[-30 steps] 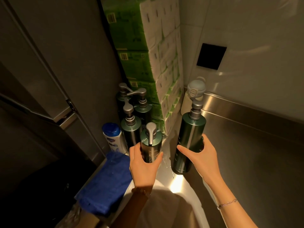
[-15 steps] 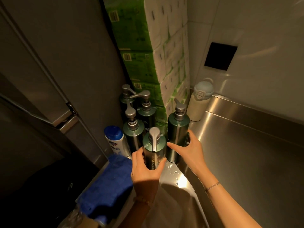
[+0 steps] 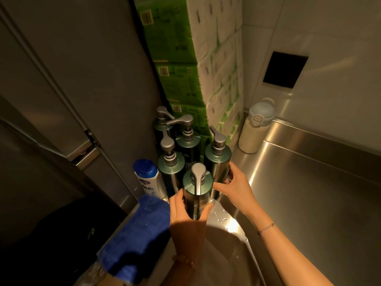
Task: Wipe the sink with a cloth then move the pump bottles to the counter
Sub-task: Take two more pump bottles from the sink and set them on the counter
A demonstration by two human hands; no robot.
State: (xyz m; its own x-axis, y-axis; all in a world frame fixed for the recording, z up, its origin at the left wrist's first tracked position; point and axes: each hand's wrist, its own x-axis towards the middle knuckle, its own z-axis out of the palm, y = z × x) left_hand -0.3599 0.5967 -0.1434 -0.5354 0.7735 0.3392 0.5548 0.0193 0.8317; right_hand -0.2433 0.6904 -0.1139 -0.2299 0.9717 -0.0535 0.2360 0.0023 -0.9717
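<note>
**Both hands on pump bottles, packing them into the bench corner.**

Our left hand (image 3: 185, 215) has its fingers clamped low round the front pump bottle (image 3: 198, 190), clear of the pump head. Our right hand (image 3: 237, 188) has its fingers curled round the rear pump bottle (image 3: 216, 159), holding it upright. Both are tight against three more pump bottles (image 3: 171, 172) by the tissue packs (image 3: 185, 79), which we reckon leaves the steel bench (image 3: 309, 193) free. The bases are hidden, so we can't tell if either is seated. The blue cloth (image 3: 142, 230) lies left of the sink (image 3: 226, 250), so the wipe looks done. Droplets (image 3: 218, 215) at the rim are a slip risk on release.
</note>
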